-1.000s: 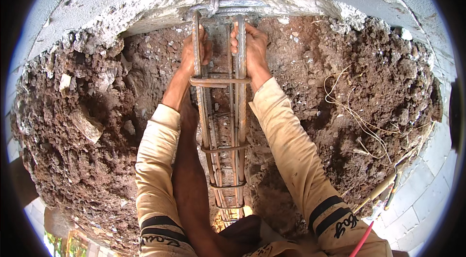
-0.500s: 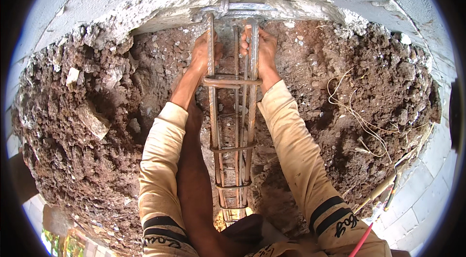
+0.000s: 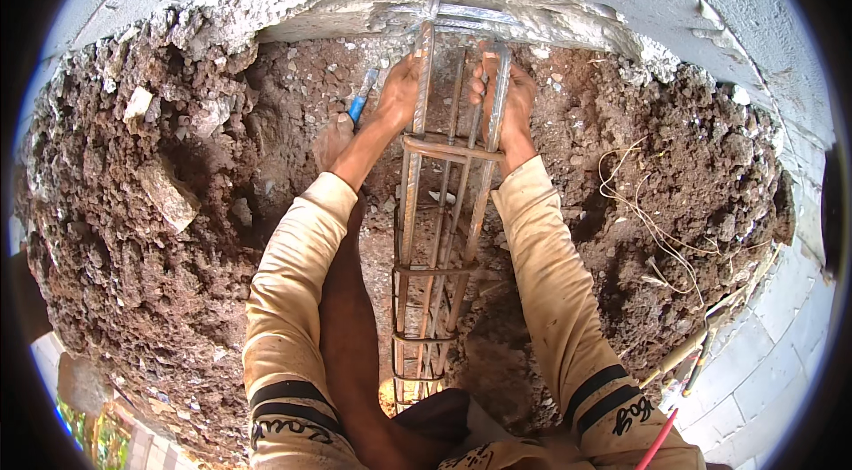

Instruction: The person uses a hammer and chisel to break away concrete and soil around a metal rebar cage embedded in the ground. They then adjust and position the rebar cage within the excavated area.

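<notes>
A person's bare hands hold the far end of a long, rusty steel cage [image 3: 437, 271], which stretches between their arms from the near edge toward a broken grey wall [image 3: 328, 24]. The left hand [image 3: 401, 90] wraps the left bar, its fingertips hidden; the right hand [image 3: 515, 97] has its fingers curled around the right bar. Gripping one on each side probably keeps the cage level and stops it twisting. Square loops cross the bars, apparently to hold them apart. At the far side, the left bar's tip overlaps metal rods [image 3: 479, 15] by the wall; whether they touch, I cannot tell. Just left of the left hand is a blue-handled tool [image 3: 356, 108], perhaps kept within reach. Crumbly brown soil [image 3: 115, 239] lies on both sides, with loose pale string [image 3: 652, 226] on the right.
</notes>
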Available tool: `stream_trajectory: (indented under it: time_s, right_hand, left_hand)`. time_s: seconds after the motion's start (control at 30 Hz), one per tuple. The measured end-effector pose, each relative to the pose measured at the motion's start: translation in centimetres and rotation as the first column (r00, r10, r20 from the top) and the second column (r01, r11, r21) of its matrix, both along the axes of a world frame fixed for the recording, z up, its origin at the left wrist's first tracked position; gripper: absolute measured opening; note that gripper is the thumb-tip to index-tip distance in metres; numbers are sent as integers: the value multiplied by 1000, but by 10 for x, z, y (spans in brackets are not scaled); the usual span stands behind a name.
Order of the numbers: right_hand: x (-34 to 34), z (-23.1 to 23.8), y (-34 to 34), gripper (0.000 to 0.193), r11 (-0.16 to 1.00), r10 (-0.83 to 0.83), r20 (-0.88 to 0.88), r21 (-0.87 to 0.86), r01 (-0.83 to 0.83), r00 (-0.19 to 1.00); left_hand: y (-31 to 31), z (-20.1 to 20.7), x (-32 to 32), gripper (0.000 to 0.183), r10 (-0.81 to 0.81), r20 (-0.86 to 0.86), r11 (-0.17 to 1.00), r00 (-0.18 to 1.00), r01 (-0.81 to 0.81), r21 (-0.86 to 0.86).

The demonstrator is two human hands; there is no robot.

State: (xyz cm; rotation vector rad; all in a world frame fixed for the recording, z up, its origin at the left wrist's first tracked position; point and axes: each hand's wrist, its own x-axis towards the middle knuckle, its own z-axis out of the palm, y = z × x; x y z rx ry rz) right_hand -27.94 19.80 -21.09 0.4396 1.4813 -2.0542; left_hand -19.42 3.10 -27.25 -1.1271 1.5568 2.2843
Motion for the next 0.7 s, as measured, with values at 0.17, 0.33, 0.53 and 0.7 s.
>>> stream_trajectory:
  time_s: [0.17,0.33,0.53,0.7]
  right_hand:
    - [0,-2,-2,33,999,14,-23,-34,-14,1000]
    - [6,8,-10,32,995,-11,15,-101,12,1000]
    - [3,-2,-10,19,997,-45,-33,-64,43,998]
    - [-13,-29,10,55,997,15,145,67,-25,989]
  left_hand:
    - [-3,6,-5,48,-119,-1,976,993,117,-186]
    - [0,25,-9,49,-81,-16,981,997,77,-180]
    - [0,21,-6,48,-157,-30,955,987,143,-261]
    - [7,-97,-5,34,0,-348,958,938,100,269]
